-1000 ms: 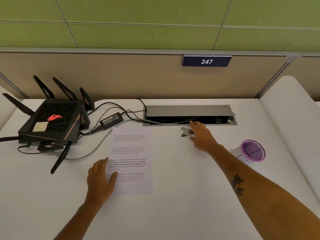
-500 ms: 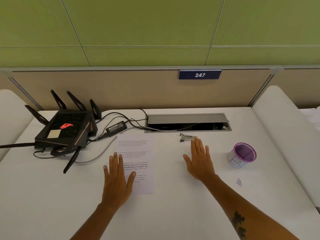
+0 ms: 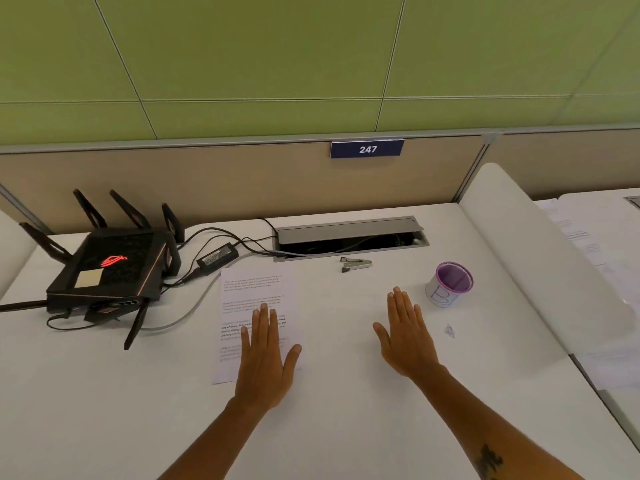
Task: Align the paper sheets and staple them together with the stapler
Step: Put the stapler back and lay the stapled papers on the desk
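White printed paper sheets point(image 3: 254, 292) lie on the white desk point(image 3: 104, 393), left of centre. My left hand point(image 3: 266, 355) lies flat, fingers straight, over the lower right part of the sheets. My right hand point(image 3: 407, 336) is flat with straight fingers on the bare desk to the right of the sheets. A small silver and black stapler point(image 3: 356, 264) sits by itself just in front of the cable hatch, well beyond my right hand's fingertips.
A black router point(image 3: 110, 268) with antennas and a power brick point(image 3: 217, 255) with cables stand at the left. An open cable hatch point(image 3: 349, 237) is at the back. A purple-rimmed cup point(image 3: 449, 284) stands right of my right hand, a small scrap point(image 3: 449, 330) near it.
My right hand has drawn back from the stapler and now lies flat on the desk. My left hand has moved right, further onto the sheets. The camera view has shifted.
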